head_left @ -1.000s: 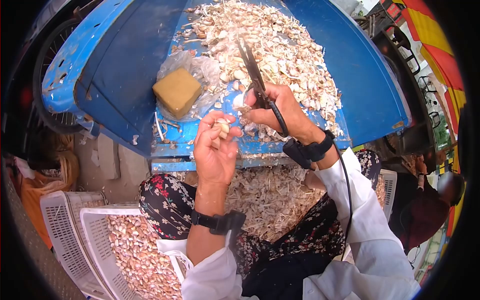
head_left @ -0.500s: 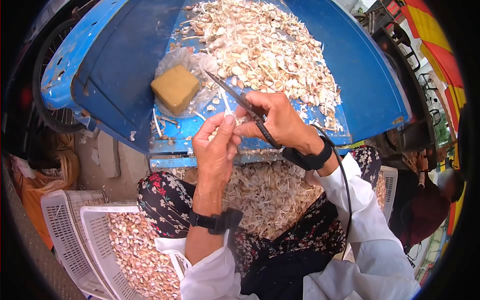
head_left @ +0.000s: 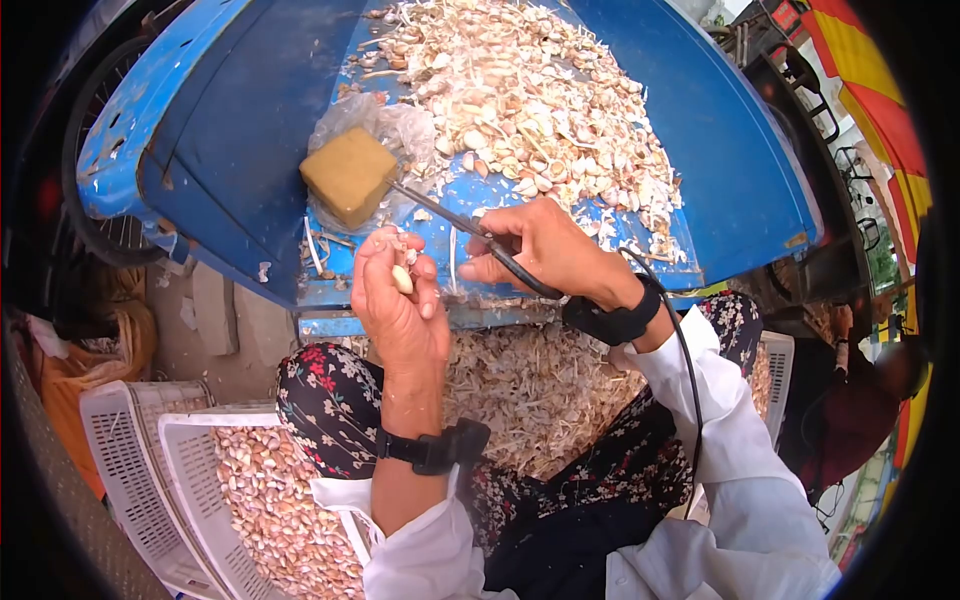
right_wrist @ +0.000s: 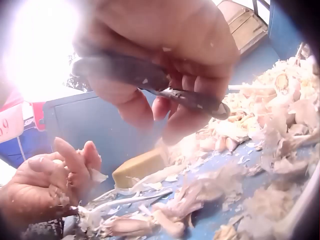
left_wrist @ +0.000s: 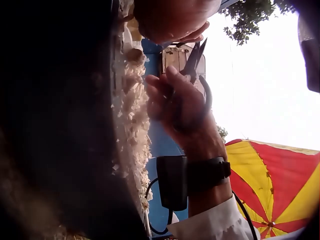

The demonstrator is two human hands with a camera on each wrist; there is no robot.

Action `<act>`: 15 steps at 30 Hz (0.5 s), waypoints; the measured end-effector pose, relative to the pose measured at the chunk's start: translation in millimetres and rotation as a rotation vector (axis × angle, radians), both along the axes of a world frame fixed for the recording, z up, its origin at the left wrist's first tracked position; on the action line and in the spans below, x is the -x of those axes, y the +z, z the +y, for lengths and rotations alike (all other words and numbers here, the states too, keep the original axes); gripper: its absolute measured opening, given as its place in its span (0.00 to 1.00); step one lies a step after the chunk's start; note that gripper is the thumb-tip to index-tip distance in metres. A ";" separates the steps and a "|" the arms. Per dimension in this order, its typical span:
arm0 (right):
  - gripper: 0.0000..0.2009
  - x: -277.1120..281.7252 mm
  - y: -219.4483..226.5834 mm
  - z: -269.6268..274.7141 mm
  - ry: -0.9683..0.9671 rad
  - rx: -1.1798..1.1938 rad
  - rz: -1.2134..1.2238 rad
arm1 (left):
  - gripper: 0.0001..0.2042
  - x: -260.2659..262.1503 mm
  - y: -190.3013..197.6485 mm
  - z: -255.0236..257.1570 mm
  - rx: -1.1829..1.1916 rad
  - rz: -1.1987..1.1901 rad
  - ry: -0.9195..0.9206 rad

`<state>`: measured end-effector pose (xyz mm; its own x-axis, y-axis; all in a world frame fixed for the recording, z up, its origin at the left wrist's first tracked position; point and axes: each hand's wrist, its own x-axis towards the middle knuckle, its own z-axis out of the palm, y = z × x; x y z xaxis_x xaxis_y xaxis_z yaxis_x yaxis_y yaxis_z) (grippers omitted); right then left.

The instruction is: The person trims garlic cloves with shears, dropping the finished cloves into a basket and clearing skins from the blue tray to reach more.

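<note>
My left hand (head_left: pixel 402 315) is palm up near the front edge of the blue cart bed, its curled fingers holding a pale peeled garlic clove (head_left: pixel 402 279) with bits of skin. To its right, my right hand (head_left: pixel 565 250) grips dark scissors (head_left: pixel 440 211) whose blades point left, toward a tan block (head_left: pixel 350 178). The right wrist view has the scissors' handle (right_wrist: pixel 120 70) within the fingers. In the left wrist view the scissor blades (left_wrist: pixel 194 59) stand slightly apart. Below the right thumb is a thin white garlic stem (head_left: pixel 452 262).
A heap of garlic cloves and skins (head_left: pixel 540 110) covers the blue cart bed (head_left: pixel 480 190). The tan block sits on a clear plastic bag (head_left: pixel 410 130). A white crate (head_left: pixel 190 430) of cloves stands at lower left. Garlic scraps (head_left: pixel 540 400) lie between the knees.
The hands came together around a garlic piece with a stem, then parted. My left hand has moved left with a clove; the scissors have swung from pointing up to pointing left.
</note>
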<state>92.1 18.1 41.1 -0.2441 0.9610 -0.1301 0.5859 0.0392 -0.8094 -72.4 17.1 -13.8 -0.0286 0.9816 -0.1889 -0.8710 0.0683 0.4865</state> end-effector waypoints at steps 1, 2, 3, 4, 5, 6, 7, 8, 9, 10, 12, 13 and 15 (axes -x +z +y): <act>0.11 -5.7 -3.6 11.6 -0.025 -0.113 -0.061 | 0.06 -0.1 0.7 0.5 0.033 -0.040 -0.025; 0.12 -11.3 -3.7 25.7 -0.167 -0.124 -0.100 | 0.06 -0.7 3.1 0.5 0.035 -0.040 -0.022; 0.11 -18.3 -11.8 43.9 -0.251 -0.216 -0.124 | 0.06 -2.2 6.6 0.6 0.072 -0.066 -0.042; 0.10 -22.7 -15.9 62.4 -0.280 -0.282 -0.222 | 0.06 -4.0 8.1 0.9 0.108 -0.092 -0.062; 0.11 -22.8 -20.6 79.1 -0.288 -0.297 -0.325 | 0.06 -5.4 6.1 1.8 0.111 -0.086 -0.062; 0.11 -21.1 -27.1 94.6 -0.294 -0.310 -0.426 | 0.07 -6.6 2.5 3.0 0.091 -0.104 -0.086; 0.10 -19.0 -38.3 107.7 -0.276 -0.366 -0.537 | 0.08 -7.1 -0.5 4.1 0.071 -0.123 -0.109; 0.10 -17.7 -50.4 115.9 -0.268 -0.393 -0.599 | 0.09 -7.0 -2.6 4.4 0.025 -0.127 -0.137; 0.09 -12.7 -54.3 118.4 -0.258 -0.419 -0.660 | 0.09 -6.9 -5.9 4.9 0.030 -0.123 -0.133; 0.09 -10.9 -57.1 118.6 -0.257 -0.447 -0.633 | 0.09 -7.2 -9.9 5.6 0.015 -0.081 -0.164; 0.09 -11.8 -57.7 114.2 -0.266 -0.426 -0.562 | 0.10 -9.2 -5.1 5.6 0.022 -0.005 -0.204; 0.08 -12.6 -56.3 110.8 -0.277 -0.410 -0.492 | 0.10 -10.1 -2.4 6.6 0.024 -0.005 -0.205; 0.08 -19.9 -52.6 101.1 -0.279 -0.410 -0.479 | 0.11 -14.1 0.3 8.9 0.077 0.103 -0.178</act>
